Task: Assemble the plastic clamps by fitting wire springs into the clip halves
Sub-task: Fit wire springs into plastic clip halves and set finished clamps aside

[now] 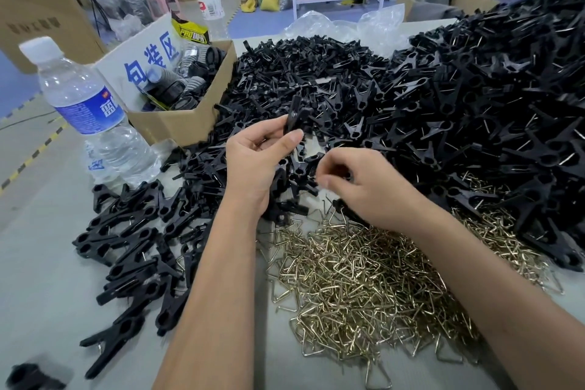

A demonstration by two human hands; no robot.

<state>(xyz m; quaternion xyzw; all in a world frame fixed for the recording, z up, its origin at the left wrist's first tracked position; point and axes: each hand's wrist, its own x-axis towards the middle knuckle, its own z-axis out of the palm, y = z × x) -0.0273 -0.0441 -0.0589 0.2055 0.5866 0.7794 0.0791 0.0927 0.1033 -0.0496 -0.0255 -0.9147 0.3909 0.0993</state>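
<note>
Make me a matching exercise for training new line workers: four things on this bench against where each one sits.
Things:
1. wire springs
2. water bottle
3. cardboard box
4. clip half

Places:
A. in the left hand
B. near edge, under the right forearm
C. far left, standing upright
D. behind the bottle, holding black parts

Pairs: 1-B, 2-C, 3-D, 4-A
</note>
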